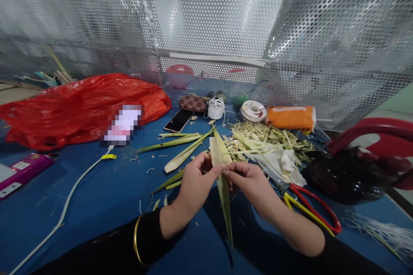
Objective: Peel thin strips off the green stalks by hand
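Note:
Both my hands hold one long pale green leaf strip (222, 180) upright over the blue table (106, 197). My left hand (195, 180) pinches its left edge with thumb and fingers closed. My right hand (248, 180) pinches the right edge at the same height. The strip's tip points down toward me, its wide end up. Several more green leaf strips (183, 144) lie just beyond my left hand. A gold bangle (137, 240) sits on my left wrist.
A heap of leaf trimmings (267, 137) lies behind my right hand, with red and yellow handled scissors (309, 206) to the right. Further off are a red plastic bag (80, 103), a phone (178, 120), a white cable (71, 197), tape rolls (253, 110), an orange packet (290, 117) and a dark bag (348, 176).

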Demonstrator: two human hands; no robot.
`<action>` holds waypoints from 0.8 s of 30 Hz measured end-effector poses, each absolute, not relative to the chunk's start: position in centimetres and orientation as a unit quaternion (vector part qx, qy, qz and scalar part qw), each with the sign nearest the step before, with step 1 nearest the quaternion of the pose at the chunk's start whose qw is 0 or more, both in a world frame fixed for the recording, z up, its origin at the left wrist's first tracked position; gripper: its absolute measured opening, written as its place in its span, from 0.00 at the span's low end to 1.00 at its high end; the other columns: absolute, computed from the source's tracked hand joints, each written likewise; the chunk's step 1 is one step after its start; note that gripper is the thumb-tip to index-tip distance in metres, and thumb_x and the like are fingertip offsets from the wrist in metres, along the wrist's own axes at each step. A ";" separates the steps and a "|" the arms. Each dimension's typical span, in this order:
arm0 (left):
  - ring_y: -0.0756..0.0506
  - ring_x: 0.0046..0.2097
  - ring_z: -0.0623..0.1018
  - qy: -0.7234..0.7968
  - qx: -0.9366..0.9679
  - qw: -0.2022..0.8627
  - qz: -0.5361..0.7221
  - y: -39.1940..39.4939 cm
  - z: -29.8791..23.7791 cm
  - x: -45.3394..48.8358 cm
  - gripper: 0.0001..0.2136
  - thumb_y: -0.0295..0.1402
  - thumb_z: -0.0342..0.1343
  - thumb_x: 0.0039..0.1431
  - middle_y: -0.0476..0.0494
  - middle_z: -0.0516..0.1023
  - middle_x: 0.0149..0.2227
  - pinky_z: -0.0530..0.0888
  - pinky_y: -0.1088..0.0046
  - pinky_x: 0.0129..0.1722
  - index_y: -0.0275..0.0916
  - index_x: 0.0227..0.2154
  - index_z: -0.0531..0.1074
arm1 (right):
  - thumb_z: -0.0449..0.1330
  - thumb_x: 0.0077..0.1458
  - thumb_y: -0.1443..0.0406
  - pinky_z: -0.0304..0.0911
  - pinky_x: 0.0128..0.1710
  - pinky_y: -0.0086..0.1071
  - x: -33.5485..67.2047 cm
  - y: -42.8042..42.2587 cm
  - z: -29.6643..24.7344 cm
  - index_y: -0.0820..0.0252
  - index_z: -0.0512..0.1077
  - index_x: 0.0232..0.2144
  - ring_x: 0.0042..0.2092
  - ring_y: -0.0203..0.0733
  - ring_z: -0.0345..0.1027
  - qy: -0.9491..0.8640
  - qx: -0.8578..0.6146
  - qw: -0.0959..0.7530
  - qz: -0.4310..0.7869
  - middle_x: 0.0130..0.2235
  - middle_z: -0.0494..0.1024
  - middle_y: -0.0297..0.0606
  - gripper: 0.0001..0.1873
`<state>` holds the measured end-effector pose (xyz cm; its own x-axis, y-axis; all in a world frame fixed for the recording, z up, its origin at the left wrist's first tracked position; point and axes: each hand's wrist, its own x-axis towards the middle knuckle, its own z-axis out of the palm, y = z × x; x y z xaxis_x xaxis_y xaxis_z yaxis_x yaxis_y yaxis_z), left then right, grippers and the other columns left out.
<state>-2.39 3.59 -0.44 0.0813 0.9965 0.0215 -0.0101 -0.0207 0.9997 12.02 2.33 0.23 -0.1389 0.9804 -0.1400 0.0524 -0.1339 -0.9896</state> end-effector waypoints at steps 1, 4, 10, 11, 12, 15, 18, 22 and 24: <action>0.46 0.33 0.74 0.469 0.519 0.529 0.481 3.5 -0.5 -2.3 0.09 0.36 0.61 0.49 0.46 0.77 0.30 0.71 0.70 0.35 0.36 0.31 0.72 | 0.62 0.47 0.58 0.59 0.26 0.29 12.0 2.4 0.1 0.61 0.70 0.19 0.23 0.33 0.60 -0.511 -0.506 0.423 0.551 0.19 0.68 0.30 0.13; 0.46 0.34 0.75 0.470 0.504 0.545 0.478 3.4 -0.7 -2.2 0.09 0.36 0.61 0.49 0.47 0.77 0.30 0.71 0.70 0.36 0.36 0.30 0.73 | 0.61 0.47 0.58 0.58 0.25 0.29 12.1 2.5 -0.1 0.60 0.69 0.18 0.22 0.33 0.59 -0.522 -0.511 0.429 0.531 0.18 0.66 0.30 0.14; 0.48 0.30 0.72 0.462 0.520 0.535 0.479 3.1 -0.6 -2.2 0.08 0.36 0.61 0.49 0.49 0.74 0.26 0.69 0.72 0.33 0.36 0.26 0.73 | 0.60 0.47 0.59 0.58 0.23 0.29 12.1 2.6 -0.5 0.59 0.68 0.18 0.21 0.33 0.60 -0.514 -0.531 0.436 0.514 0.17 0.66 0.29 0.12; 0.48 0.30 0.71 0.462 0.520 0.535 0.479 3.1 -0.6 -2.2 0.08 0.36 0.61 0.49 0.49 0.73 0.26 0.69 0.72 0.32 0.36 0.25 0.73 | 0.60 0.47 0.58 0.58 0.23 0.29 12.1 2.6 -0.5 0.59 0.67 0.18 0.20 0.33 0.60 -0.507 -0.535 0.437 0.515 0.16 0.66 0.29 0.13; 0.48 0.29 0.71 0.462 0.519 0.534 0.481 3.1 -0.5 -2.2 0.08 0.36 0.61 0.49 0.49 0.73 0.26 0.69 0.72 0.32 0.36 0.26 0.73 | 0.60 0.47 0.58 0.58 0.23 0.28 12.1 2.6 -0.4 0.59 0.67 0.18 0.20 0.32 0.59 -0.500 -0.537 0.438 0.519 0.16 0.66 0.28 0.13; 0.48 0.29 0.72 0.461 0.515 0.524 0.497 3.2 -0.2 -2.3 0.07 0.36 0.60 0.50 0.49 0.74 0.26 0.69 0.72 0.33 0.36 0.26 0.72 | 0.62 0.46 0.57 0.59 0.24 0.28 12.0 2.4 0.2 0.61 0.69 0.20 0.21 0.31 0.60 -0.469 -0.528 0.438 0.556 0.18 0.67 0.29 0.14; 0.49 0.29 0.71 0.462 0.516 0.507 0.513 3.4 -0.2 -2.4 0.07 0.35 0.60 0.50 0.50 0.73 0.25 0.69 0.73 0.33 0.36 0.25 0.71 | 0.64 0.45 0.57 0.60 0.25 0.29 11.9 2.1 0.7 0.62 0.71 0.22 0.22 0.32 0.62 -0.464 -0.509 0.419 0.591 0.20 0.70 0.31 0.13; 0.49 0.30 0.71 0.461 0.510 0.504 0.522 3.5 -0.2 -2.4 0.07 0.34 0.60 0.50 0.50 0.73 0.26 0.69 0.73 0.33 0.36 0.26 0.71 | 0.63 0.46 0.58 0.58 0.25 0.29 11.8 2.0 0.6 0.62 0.71 0.19 0.21 0.31 0.60 -0.505 -0.503 0.410 0.570 0.18 0.68 0.30 0.13; 0.48 0.31 0.73 0.462 0.509 0.515 0.512 3.5 -0.2 -2.4 0.08 0.35 0.61 0.49 0.48 0.75 0.28 0.70 0.72 0.34 0.36 0.28 0.72 | 0.62 0.47 0.59 0.58 0.25 0.29 11.8 2.1 0.5 0.62 0.71 0.19 0.22 0.31 0.59 -0.508 -0.505 0.422 0.556 0.18 0.68 0.30 0.13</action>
